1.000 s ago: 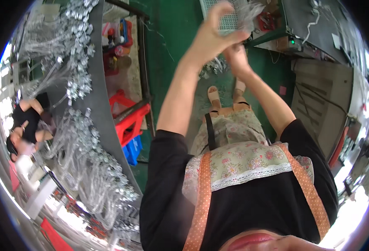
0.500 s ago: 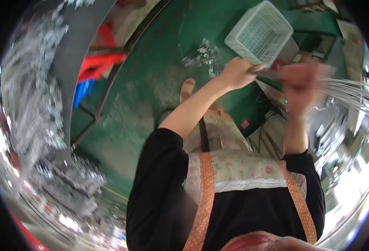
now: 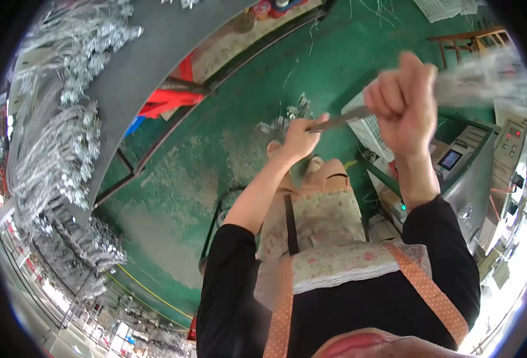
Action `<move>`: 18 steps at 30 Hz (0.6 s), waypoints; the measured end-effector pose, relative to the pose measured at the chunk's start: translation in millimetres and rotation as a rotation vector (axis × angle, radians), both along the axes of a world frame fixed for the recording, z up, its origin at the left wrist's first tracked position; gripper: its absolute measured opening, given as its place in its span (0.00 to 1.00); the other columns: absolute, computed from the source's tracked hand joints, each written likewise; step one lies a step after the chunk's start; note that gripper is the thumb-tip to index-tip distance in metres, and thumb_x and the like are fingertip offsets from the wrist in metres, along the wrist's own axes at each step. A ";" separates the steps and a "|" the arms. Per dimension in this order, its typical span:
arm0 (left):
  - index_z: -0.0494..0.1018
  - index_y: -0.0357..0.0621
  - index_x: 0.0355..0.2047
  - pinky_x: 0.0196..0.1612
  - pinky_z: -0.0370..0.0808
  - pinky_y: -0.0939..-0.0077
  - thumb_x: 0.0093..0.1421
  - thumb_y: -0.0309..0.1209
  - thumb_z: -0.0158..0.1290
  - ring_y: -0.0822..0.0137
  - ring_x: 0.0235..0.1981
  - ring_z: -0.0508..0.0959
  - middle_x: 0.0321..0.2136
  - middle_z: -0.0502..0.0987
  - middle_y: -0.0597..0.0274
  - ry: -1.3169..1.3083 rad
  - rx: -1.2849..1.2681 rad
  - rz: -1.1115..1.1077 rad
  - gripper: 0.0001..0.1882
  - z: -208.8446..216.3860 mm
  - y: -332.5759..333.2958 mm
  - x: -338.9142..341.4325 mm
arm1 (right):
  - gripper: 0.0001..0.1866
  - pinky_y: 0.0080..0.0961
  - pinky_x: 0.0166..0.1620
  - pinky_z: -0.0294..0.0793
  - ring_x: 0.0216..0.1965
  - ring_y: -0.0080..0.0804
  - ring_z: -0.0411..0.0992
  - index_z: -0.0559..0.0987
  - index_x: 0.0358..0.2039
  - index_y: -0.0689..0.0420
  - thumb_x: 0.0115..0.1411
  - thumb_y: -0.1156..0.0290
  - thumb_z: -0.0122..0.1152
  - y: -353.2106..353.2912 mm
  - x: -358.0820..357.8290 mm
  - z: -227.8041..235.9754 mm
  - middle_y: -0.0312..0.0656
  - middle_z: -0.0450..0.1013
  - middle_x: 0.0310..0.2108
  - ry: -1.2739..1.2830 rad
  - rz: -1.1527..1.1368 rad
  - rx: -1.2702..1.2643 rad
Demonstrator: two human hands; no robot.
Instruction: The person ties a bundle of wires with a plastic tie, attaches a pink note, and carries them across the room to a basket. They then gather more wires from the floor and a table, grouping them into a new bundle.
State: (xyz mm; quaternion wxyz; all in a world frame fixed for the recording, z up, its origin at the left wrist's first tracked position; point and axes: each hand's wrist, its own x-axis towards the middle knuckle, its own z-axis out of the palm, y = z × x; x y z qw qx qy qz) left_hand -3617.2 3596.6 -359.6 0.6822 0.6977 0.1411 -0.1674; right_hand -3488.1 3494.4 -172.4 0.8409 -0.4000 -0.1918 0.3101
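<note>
My left hand is closed around one end of a narrow grey strip, in front of my apron. The strip runs taut up to my right hand, a closed fist held farther away and to the right. From the far side of that fist a bundle of thin, whitish, wire-like strands streams out to the right, smeared by motion. How the strip and strands meet inside my right hand is hidden.
A white plastic basket stands on the green floor, partly behind my right hand. At left, a grey table bears heaps of clear strands with silvery ends. Machines with a small screen stand at right.
My hands have moved apart, drawing the grey strip out between them. The left hand is lower and farther left; the right fist is slightly left. The whole view has shifted.
</note>
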 end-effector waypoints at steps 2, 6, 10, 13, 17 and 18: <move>0.74 0.37 0.22 0.22 0.61 0.75 0.59 0.33 0.51 0.76 0.18 0.62 0.11 0.64 0.59 0.030 0.158 0.243 0.13 -7.9 25.7 11.7 | 0.20 0.21 0.30 0.61 0.22 0.22 0.60 0.68 0.34 0.52 0.64 0.46 0.41 27.5 35.9 -23.1 0.34 0.63 0.21 -0.147 -0.132 -0.037; 0.66 0.39 0.21 0.21 0.60 0.77 0.64 0.38 0.45 0.78 0.20 0.63 0.16 0.64 0.73 0.072 -0.149 0.613 0.18 -25.3 60.6 21.8 | 0.31 0.28 0.48 0.66 0.45 0.28 0.67 0.65 0.56 0.59 0.60 0.51 0.53 -18.6 149.9 -178.0 0.39 0.70 0.45 -0.264 -0.256 -0.549; 0.61 0.49 0.18 0.20 0.56 0.83 0.64 0.34 0.43 0.78 0.17 0.60 0.15 0.62 0.71 0.095 -0.105 0.606 0.16 -38.3 85.9 4.3 | 0.28 0.35 0.47 0.69 0.46 0.41 0.71 0.71 0.47 0.63 0.59 0.50 0.52 -105.7 215.6 -486.3 0.50 0.73 0.42 -0.291 -0.330 -1.276; 0.55 0.48 0.09 0.14 0.49 0.78 0.66 0.53 0.35 0.74 0.09 0.51 0.08 0.54 0.68 0.127 0.240 0.874 0.32 -39.9 128.2 -29.3 | 0.34 0.40 0.51 0.67 0.50 0.51 0.67 0.66 0.52 0.66 0.57 0.48 0.54 -46.9 213.5 -596.7 0.57 0.69 0.46 -0.055 -0.182 -1.415; 0.67 0.43 0.28 0.22 0.59 0.85 0.65 0.53 0.37 0.78 0.21 0.61 0.18 0.64 0.70 0.091 0.336 0.683 0.25 -55.3 186.8 -74.6 | 0.41 0.41 0.55 0.64 0.54 0.53 0.63 0.56 0.58 0.65 0.56 0.46 0.54 -2.0 223.4 -699.2 0.58 0.62 0.53 -0.032 -0.299 -1.517; 0.69 0.41 0.27 0.17 0.54 0.80 0.63 0.57 0.35 0.76 0.13 0.57 0.12 0.59 0.69 0.055 0.317 0.591 0.30 -55.1 186.8 -64.0 | 0.42 0.42 0.57 0.62 0.57 0.52 0.59 0.54 0.61 0.62 0.56 0.46 0.54 6.2 223.3 -717.8 0.59 0.58 0.57 0.015 -0.304 -1.518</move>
